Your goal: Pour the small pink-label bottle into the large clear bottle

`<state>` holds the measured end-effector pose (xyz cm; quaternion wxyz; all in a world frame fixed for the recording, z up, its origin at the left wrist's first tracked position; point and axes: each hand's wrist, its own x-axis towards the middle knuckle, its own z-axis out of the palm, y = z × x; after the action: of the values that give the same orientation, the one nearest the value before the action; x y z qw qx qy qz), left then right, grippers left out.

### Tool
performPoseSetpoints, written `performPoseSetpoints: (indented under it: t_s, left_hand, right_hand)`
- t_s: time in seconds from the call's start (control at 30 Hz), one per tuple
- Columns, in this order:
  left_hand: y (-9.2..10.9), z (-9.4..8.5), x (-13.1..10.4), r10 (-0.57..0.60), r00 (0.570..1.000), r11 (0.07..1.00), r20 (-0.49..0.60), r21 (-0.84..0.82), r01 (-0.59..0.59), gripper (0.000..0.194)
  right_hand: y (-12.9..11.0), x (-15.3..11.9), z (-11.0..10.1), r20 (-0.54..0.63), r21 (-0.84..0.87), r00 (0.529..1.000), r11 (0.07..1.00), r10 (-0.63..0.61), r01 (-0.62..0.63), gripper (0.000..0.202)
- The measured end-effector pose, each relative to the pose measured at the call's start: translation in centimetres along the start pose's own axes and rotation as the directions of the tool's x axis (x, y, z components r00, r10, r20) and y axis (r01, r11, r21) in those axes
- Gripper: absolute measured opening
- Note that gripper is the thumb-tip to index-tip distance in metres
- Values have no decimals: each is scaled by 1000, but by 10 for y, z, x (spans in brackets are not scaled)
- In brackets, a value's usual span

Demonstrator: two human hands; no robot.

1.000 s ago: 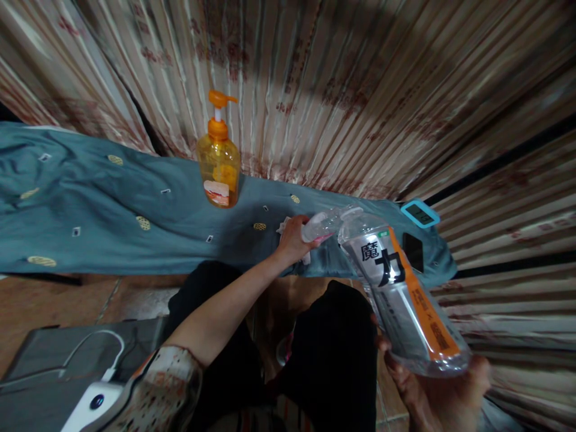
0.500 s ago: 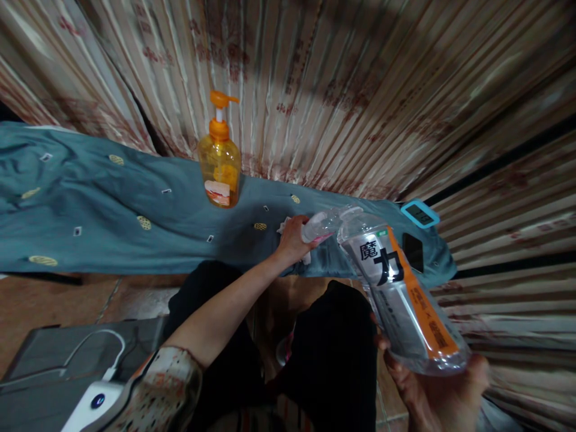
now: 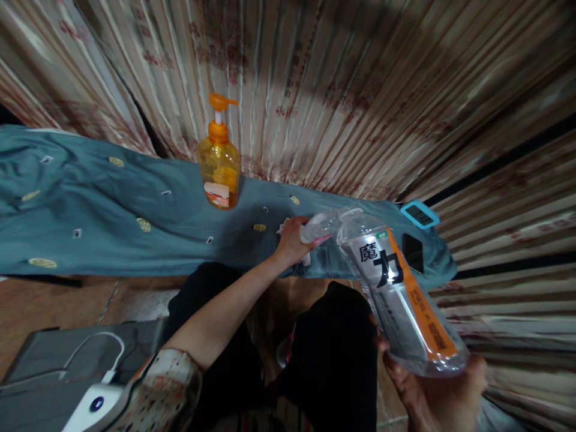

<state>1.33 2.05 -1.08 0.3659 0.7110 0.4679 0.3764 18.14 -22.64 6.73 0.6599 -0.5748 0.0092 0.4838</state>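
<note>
My left hand [image 3: 292,240] is closed around a small clear plastic bottle [image 3: 320,225] with a pink patch, lying on its side with its neck to the right. White tissue [image 3: 307,259] shows under and beside that hand. My right hand [image 3: 432,384] grips the lower end of a large clear plastic bottle [image 3: 396,288] with a silver and orange label. The large bottle is tilted, neck towards the small one. Their mouths meet or overlap; I cannot tell whether they touch. Any liquid passing between them is too unclear to make out.
An amber pump bottle [image 3: 219,159] stands on the teal cloth [image 3: 103,204] at the left. To the right lie a black phone [image 3: 413,252] and a blue-framed digital clock [image 3: 420,214]. A pleated curtain [image 3: 315,90] hangs behind. A white power bank [image 3: 92,408] with a cable rests lower left.
</note>
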Motion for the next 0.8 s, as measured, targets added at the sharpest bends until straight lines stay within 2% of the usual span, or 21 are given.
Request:
performPoseSetpoints:
  t_s: [0.07, 0.27, 0.37, 0.53, 0.67, 0.8]
  left_hand:
    - [1, 0, 0, -2, 1000, 1000, 5, 2, 2, 49]
    - [0, -1, 0, 0, 1000, 1000, 10, 10, 0, 51]
    - [-1, -1, 0, 3, 1000, 1000, 6, -3, -3, 51]
    - [-1, -3, 0, 0, 1000, 1000, 14, -4, 0, 53]
    - [0, -5, 0, 2, 1000, 1000, 5, 8, -3, 51]
    - [-1, -6, 1, 20, 1000, 1000, -7, 15, -20, 50]
  right_hand:
    - [0, 3, -4, 47, 0, 999, 1000, 20, -20, 98]
    - [1, 8, -12, 168, -53, 981, 993, -98, 108, 83]
    - [1, 9, -13, 181, -38, 982, 997, -56, 64, 84]
    - [-1, 12, -17, 253, -45, 966, 997, -52, 66, 91]
    - [2, -3, 2, 274, -71, 952, 984, -136, 161, 90]
    - [7, -22, 28, 155, -44, 976, 986, -154, 162, 99]
